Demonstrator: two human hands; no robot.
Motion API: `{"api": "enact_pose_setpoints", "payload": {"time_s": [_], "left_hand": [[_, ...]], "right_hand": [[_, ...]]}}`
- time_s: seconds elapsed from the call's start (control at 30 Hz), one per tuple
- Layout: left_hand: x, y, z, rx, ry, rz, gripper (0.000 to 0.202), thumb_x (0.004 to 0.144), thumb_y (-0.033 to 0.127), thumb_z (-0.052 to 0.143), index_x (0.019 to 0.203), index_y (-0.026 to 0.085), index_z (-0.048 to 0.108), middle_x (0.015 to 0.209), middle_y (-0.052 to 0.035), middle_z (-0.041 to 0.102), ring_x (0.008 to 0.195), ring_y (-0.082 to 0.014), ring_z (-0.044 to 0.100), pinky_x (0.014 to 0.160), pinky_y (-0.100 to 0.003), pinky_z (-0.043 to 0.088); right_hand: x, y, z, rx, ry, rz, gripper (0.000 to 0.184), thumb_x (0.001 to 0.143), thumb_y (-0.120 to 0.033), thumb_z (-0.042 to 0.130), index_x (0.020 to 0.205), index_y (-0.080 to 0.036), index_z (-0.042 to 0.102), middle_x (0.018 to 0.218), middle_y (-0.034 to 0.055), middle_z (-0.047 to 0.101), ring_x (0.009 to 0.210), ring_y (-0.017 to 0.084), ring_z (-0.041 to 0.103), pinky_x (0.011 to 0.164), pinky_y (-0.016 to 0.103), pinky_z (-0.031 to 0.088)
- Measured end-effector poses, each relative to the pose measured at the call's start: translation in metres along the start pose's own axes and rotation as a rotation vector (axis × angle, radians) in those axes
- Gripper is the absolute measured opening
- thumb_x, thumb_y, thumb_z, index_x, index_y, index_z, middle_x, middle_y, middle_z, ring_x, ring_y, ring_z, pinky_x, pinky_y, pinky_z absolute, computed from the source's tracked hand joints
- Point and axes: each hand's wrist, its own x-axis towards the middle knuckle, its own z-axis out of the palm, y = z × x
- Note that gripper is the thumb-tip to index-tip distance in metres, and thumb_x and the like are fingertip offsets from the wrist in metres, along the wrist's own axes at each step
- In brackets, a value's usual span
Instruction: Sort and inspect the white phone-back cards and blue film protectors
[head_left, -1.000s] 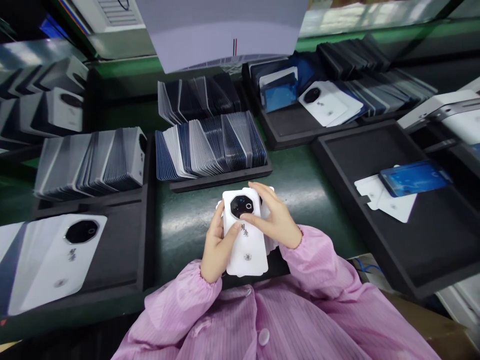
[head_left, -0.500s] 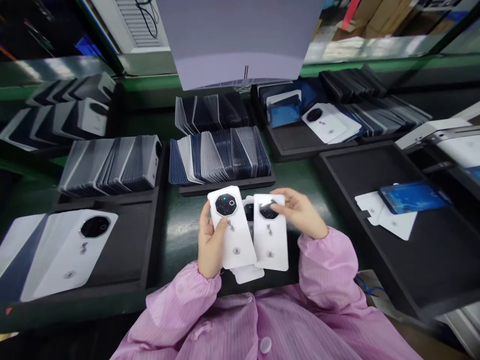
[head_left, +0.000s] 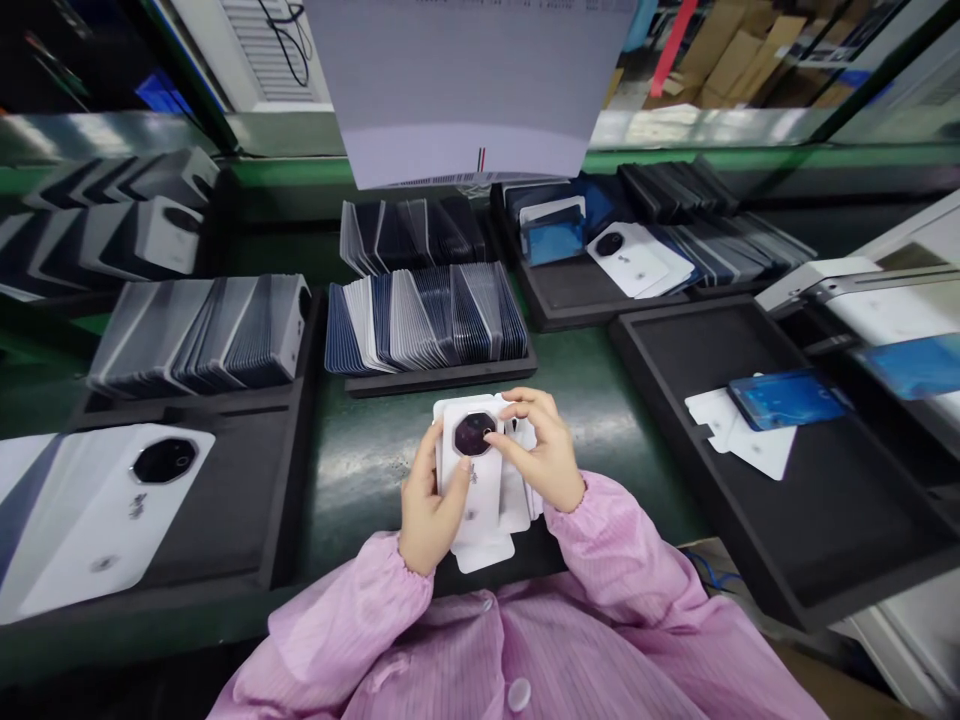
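where the green counter comes to its near edge, about midway along, a white panel is held up in front of the person; a strip of counter shows between the left hand and the left tray, a broader one spreads between the right hand and the right tray, and only a little lies between the panel's far end and the middle tray. the left tray carries a row of upright panels and, nearer the front, a large octagon-marked panel; the middle tray bears packed blue and grey panels; the right tray holds white pieces partly under a blue-faced slab. the white panel's long axis runs from the near edge toward the far edge, its dark octagon at the far end, facing up, with other white panels overlapped behind it. the left grip grasps it by the left side, thumb on the face; the right thumb is at the octagon, fingers by the far right corner, and whether that grip is clenched i cannot tell.
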Motion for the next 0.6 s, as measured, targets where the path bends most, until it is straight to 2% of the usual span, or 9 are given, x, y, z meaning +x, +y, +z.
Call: {"api": "enact_pose_setpoints", "payload": {"time_s": [0.07,0.13,0.23,0.3,0.37,0.47,0.53,0.6], "left_hand": [[-0.003,-0.005,0.0,0.163,0.023,0.159,0.053,0.083,0.027,0.065,0.134,0.025,0.049,0.133,-0.011,0.059,0.123,-0.0274,0.057,0.103,-0.044,0.045],[-0.005,-0.009,-0.001,0.254,0.037,0.259,0.053,0.083,0.024,0.064,0.134,0.025,0.049,0.133,-0.011,0.059,0.121,-0.0272,0.058,0.101,-0.042,0.047],[-0.005,-0.009,-0.001,0.249,0.034,0.236,0.053,0.083,0.024,0.064,0.134,0.025,0.049,0.134,-0.0111,0.058,0.122,-0.0277,0.057,0.101,-0.043,0.047],[-0.003,-0.006,0.0,0.159,0.022,0.127,0.053,0.084,0.027,0.064,0.135,0.025,0.048,0.135,-0.0114,0.058,0.124,-0.028,0.056,0.104,-0.044,0.045],[0.0,-0.001,0.001,0.009,-0.001,-0.001,0.054,0.084,0.03,0.064,0.135,0.025,0.046,0.13,-0.0114,0.061,0.119,-0.0271,0.059,0.101,-0.044,0.047],[0.007,0.006,0.001,-0.188,-0.011,-0.125,0.057,0.082,0.033,0.066,0.134,0.025,0.044,0.116,-0.0092,0.068,0.105,-0.0235,0.067,0.093,-0.04,0.052],[0.01,0.009,0.0,-0.242,0.009,-0.153,0.059,0.081,0.032,0.068,0.134,0.025,0.043,0.111,-0.0077,0.07,0.1,-0.0217,0.068,0.089,-0.037,0.054],[0.012,0.01,-0.001,-0.262,0.024,-0.162,0.06,0.081,0.032,0.068,0.134,0.025,0.043,0.108,-0.0069,0.071,0.095,-0.0205,0.069,0.085,-0.035,0.054]], "right_hand": [[-0.001,0.002,0.002,0.076,-0.021,0.09,0.016,0.077,-0.03,0.073,0.083,-0.021,0.062,0.109,0.0081,0.061,0.108,0.025,0.057,0.093,0.047,0.046],[-0.002,0.004,0.003,0.161,-0.027,0.145,0.014,0.077,-0.03,0.073,0.079,-0.021,0.062,0.11,0.0083,0.06,0.109,0.025,0.057,0.094,0.047,0.046],[-0.004,0.003,0.004,0.131,-0.017,0.123,0.012,0.079,-0.027,0.07,0.074,-0.02,0.062,0.111,0.0082,0.061,0.109,0.025,0.057,0.095,0.048,0.045],[-0.006,-0.001,0.005,-0.002,0.035,-0.01,0.01,0.08,-0.023,0.068,0.073,-0.021,0.062,0.111,0.0084,0.061,0.113,0.027,0.053,0.095,0.05,0.045],[-0.009,-0.004,0.006,-0.116,0.067,-0.236,0.008,0.08,-0.019,0.066,0.074,-0.022,0.062,0.108,0.0076,0.064,0.116,0.028,0.051,0.093,0.049,0.045],[-0.011,-0.006,0.008,-0.117,-0.044,-0.562,0.01,0.082,-0.013,0.062,0.083,-0.023,0.062,0.092,0.003,0.07,0.104,0.022,0.061,0.087,0.044,0.048],[-0.012,-0.006,0.01,-0.055,-0.129,-0.658,0.013,0.085,-0.01,0.058,0.09,-0.022,0.061,0.085,0.0012,0.072,0.09,0.017,0.066,0.083,0.039,0.049],[-0.013,-0.005,0.011,-0.001,-0.152,-0.683,0.016,0.086,-0.009,0.054,0.096,-0.02,0.06,0.085,0.0025,0.073,0.084,0.015,0.068,0.083,0.038,0.05]]}}
